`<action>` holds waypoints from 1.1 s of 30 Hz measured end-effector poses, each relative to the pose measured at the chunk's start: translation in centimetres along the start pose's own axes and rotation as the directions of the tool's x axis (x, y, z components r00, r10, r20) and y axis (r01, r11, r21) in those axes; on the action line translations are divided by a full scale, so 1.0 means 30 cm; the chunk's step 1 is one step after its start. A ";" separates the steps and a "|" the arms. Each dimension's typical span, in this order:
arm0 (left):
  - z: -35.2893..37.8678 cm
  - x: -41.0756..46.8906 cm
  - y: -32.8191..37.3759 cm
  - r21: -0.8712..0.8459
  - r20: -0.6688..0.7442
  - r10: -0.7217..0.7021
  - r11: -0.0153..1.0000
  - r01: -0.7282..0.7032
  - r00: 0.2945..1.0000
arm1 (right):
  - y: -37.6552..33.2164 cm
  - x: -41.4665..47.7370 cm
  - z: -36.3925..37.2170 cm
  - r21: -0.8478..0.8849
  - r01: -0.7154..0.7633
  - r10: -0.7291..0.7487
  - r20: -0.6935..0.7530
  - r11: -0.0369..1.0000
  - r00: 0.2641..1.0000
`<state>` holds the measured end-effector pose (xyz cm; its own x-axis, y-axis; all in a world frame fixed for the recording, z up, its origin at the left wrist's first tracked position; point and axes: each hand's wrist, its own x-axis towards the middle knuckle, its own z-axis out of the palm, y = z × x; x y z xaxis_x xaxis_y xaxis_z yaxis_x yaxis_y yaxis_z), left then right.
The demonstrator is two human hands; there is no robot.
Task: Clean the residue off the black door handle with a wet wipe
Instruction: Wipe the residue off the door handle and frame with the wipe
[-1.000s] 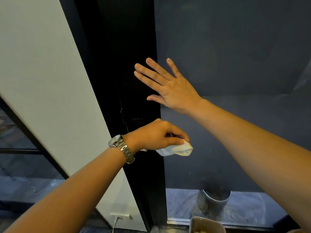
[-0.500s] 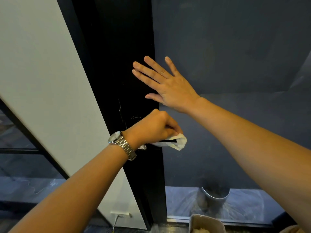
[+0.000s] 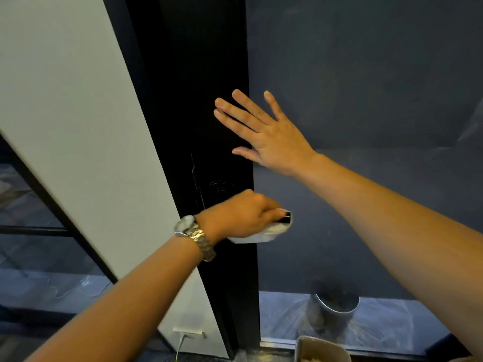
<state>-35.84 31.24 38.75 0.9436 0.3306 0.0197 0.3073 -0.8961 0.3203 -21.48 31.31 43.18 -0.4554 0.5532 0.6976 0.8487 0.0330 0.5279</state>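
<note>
My left hand, with a metal watch on the wrist, is closed around a white wet wipe wrapped on the black door handle. Only the handle's square tip shows past my fingers; the rest is hidden under hand and wipe. A round black rosette sits just above my knuckles on the black door frame. My right hand lies flat with fingers spread, partly on the black frame and partly on the dark glass pane, above the handle.
A white wall panel runs to the left of the door frame, with a socket and cable near the floor. Behind the glass stands a metal bin. A grey container sits at the bottom edge.
My left hand slid the wipe in toward the door and back out toward the handle's tip, whose end now shows. My right hand stays pressed flat in place.
</note>
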 end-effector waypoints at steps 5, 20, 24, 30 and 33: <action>0.006 0.002 0.043 -0.145 0.041 0.038 0.989 -0.032 0.998 | 0.007 -0.008 0.001 0.015 -0.003 0.003 0.008 1.000 1.000; 0.011 0.037 0.012 -0.151 -0.060 0.060 0.986 -0.069 0.996 | 0.005 -0.007 -0.002 0.021 -0.012 0.012 0.006 1.000 1.000; 0.001 0.070 0.014 -0.105 0.005 -0.054 0.993 0.054 0.999 | -0.001 -0.006 -0.001 0.019 -0.018 0.018 0.008 1.000 1.000; 0.053 0.087 0.115 0.070 0.079 0.026 0.997 -0.032 0.997 | -0.001 -0.008 -0.002 0.008 -0.014 0.014 -0.006 1.000 1.000; -0.020 0.044 0.037 -0.046 -0.051 0.022 0.999 -0.024 0.998 | 0.000 -0.010 -0.005 0.011 -0.016 0.016 0.000 1.000 1.000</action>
<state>-34.34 30.86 39.71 0.9425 0.3256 0.0749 0.2785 -0.8894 0.3626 -21.38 31.02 43.04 -0.4415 0.5540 0.7058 0.8589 0.0334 0.5110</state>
